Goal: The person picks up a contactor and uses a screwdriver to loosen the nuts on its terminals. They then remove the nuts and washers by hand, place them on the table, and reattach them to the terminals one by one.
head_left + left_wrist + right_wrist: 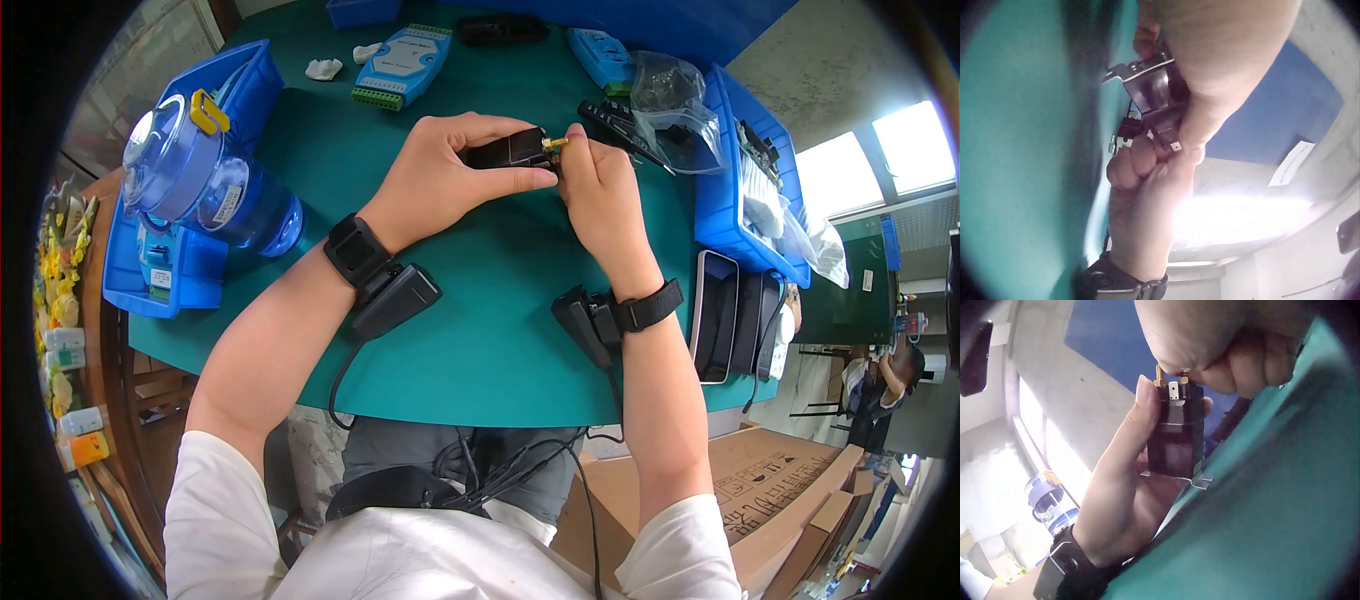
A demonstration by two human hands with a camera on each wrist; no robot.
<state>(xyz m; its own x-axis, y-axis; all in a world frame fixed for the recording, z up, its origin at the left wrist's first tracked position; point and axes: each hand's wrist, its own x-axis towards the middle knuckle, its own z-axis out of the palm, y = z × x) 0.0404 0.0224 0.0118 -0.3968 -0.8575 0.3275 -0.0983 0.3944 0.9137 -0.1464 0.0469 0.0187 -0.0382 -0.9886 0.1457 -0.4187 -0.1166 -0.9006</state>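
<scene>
My left hand (435,170) grips a black block-shaped relay (503,152) above the table, thumb along the near side. In the right wrist view, the relay (1175,447) stands upright with a brass threaded stud (1159,375) and a flat metal tab (1174,390) at its top. A thin metal bracket (1201,482) juts out at its bottom. My right hand (603,190) pinches at the second brass terminal (1184,379) with thumb and forefinger, the other fingers curled in. Its fingertips partly hide that terminal.
Blue-and-white modules with green terminal blocks (405,65) lie at the back of the green table (480,330). A blue water bottle (225,190) and blue bins (190,275) stand left. Right are a plastic bag (668,95), a parts bin (720,190) and a black tray (715,320).
</scene>
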